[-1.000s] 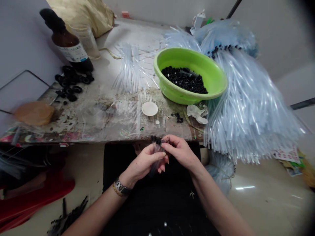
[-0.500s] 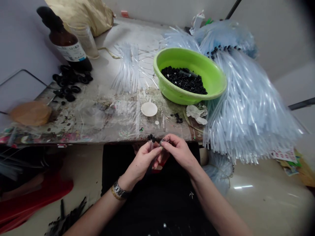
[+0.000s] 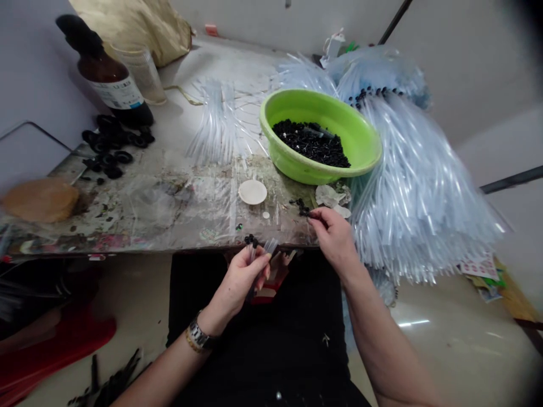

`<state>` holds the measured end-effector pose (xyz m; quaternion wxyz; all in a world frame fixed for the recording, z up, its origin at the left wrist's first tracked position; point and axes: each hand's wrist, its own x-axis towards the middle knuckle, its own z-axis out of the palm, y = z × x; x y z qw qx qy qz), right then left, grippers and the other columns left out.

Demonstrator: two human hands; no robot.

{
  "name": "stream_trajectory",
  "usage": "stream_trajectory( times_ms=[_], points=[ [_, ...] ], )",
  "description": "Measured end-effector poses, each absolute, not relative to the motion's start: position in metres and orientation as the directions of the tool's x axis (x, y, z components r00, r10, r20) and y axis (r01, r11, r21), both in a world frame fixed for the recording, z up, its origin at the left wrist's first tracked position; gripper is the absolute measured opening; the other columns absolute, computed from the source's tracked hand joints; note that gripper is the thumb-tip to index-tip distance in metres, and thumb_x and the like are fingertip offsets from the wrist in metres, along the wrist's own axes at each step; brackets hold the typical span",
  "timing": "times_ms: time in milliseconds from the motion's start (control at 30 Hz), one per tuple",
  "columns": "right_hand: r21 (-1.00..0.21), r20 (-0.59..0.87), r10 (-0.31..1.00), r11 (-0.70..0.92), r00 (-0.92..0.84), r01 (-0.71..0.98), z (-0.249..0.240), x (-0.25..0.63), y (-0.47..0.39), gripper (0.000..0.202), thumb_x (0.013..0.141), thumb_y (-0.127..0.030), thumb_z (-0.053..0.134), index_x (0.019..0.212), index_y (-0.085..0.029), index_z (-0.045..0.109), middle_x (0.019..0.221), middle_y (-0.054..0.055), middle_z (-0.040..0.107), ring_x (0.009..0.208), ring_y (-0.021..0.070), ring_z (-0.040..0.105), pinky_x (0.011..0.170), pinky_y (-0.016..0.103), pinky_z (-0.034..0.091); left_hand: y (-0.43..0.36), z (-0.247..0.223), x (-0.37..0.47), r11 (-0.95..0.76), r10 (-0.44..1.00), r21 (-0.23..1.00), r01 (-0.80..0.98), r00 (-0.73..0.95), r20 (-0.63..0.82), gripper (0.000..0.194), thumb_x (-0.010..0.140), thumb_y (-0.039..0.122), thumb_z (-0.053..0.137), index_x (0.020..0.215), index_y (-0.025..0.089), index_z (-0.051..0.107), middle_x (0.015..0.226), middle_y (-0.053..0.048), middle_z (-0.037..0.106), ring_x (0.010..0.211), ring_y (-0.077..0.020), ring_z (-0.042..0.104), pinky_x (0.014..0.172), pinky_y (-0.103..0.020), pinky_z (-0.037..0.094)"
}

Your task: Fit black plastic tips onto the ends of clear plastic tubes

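Clear plastic tubes [image 3: 270,245], some with black plugs [image 3: 251,241] on their ends, stand up from my left hand [image 3: 242,277], whose thumb and fingers are closed round them near the table's front edge. My right hand [image 3: 335,237] is over that edge, thumb and forefinger pinched at a small pile of black plugs [image 3: 302,206] on the table. One black piece seems to be between the fingertips, partly hidden. A white dish [image 3: 253,192] lies to the left of the pile, with a small white disc [image 3: 266,215] in front of it.
Behind the pile is a green basin [image 3: 271,152] of black parts. A big heap of clear tubes [image 3: 424,198] hangs over the table's right side; more tubes [image 3: 214,124] lie at the back. A brown bottle [image 3: 108,79], black rings [image 3: 112,158] and a tan block [image 3: 40,199] occupy the left.
My right hand has left my left hand and moved right and forward to the pile of black plugs. My left hand still holds the tubes; more clear open ends now show.
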<state>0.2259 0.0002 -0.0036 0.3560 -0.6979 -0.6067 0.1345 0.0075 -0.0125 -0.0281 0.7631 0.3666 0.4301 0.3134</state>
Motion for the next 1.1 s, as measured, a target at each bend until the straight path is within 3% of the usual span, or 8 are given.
stream_trajectory(
  times_ms=[167, 367, 833, 967, 1100],
  points=[
    [-0.415, 0.232, 0.965, -0.013, 0.12, 0.91, -0.016, 0.246, 0.015, 0.019, 0.084, -0.017, 0.048, 0.093, -0.018, 0.064, 0.093, 0.01, 0.066, 0.09, 0.0237, 0.059, 0.081, 0.034, 0.045, -0.013, -0.028, 0.007, 0.563, 0.79, 0.802, -0.2, 0.413, -0.452, 0.022, 0.081, 0.034, 0.063, 0.083, 0.019, 0.047, 0.054, 0.006, 0.054, 0.037, -0.0045, 0.04, 0.037, -0.015, 0.028],
    [-0.306, 0.177, 0.979, -0.045, 0.103, 0.951, -0.019, 0.246, 0.019, 0.018, 0.086, -0.02, 0.048, 0.091, -0.019, 0.065, 0.089, 0.009, 0.064, 0.084, 0.0231, 0.059, 0.077, 0.033, 0.044, -0.013, -0.029, 0.007, 0.579, 0.787, 0.783, -0.225, 0.402, -0.467, 0.024, 0.081, 0.035, 0.064, 0.082, 0.019, 0.047, 0.056, 0.006, 0.055, 0.038, -0.0038, 0.042, 0.037, -0.014, 0.027],
    [-0.698, 0.145, 0.962, -0.067, 0.232, 0.713, 0.002, 0.231, 0.006, 0.013, 0.08, -0.029, 0.056, 0.082, -0.019, 0.064, 0.076, 0.002, 0.067, 0.07, 0.0179, 0.058, 0.069, 0.03, 0.042, -0.009, -0.031, 0.004, 0.558, 0.808, 0.789, -0.258, 0.388, -0.444, 0.024, 0.081, 0.037, 0.064, 0.083, 0.019, 0.048, 0.057, 0.006, 0.056, 0.04, -0.0045, 0.043, 0.039, -0.015, 0.03],
    [-0.77, 0.15, 0.976, 0.017, 0.155, 0.638, 0.014, 0.217, 0.016, 0.008, 0.08, -0.026, 0.058, 0.08, -0.019, 0.062, 0.074, 0.0, 0.066, 0.069, 0.016, 0.058, 0.067, 0.027, 0.041, -0.008, -0.033, 0.003, 0.539, 0.821, 0.796, -0.276, 0.385, -0.423, 0.023, 0.083, 0.036, 0.063, 0.085, 0.018, 0.049, 0.058, 0.006, 0.056, 0.04, -0.004, 0.043, 0.04, -0.015, 0.03],
    [-0.758, 0.187, 0.981, 0.112, 0.05, 0.643, 0.026, 0.2, 0.034, 0.005, 0.08, -0.022, 0.059, 0.078, -0.018, 0.062, 0.073, 0.0, 0.066, 0.069, 0.0149, 0.058, 0.067, 0.025, 0.041, -0.007, -0.031, 0.002, 0.537, 0.826, 0.791, -0.294, 0.372, -0.423, 0.023, 0.082, 0.035, 0.064, 0.085, 0.018, 0.049, 0.058, 0.006, 0.056, 0.04, -0.0041, 0.043, 0.04, -0.015, 0.03]
  ],
)
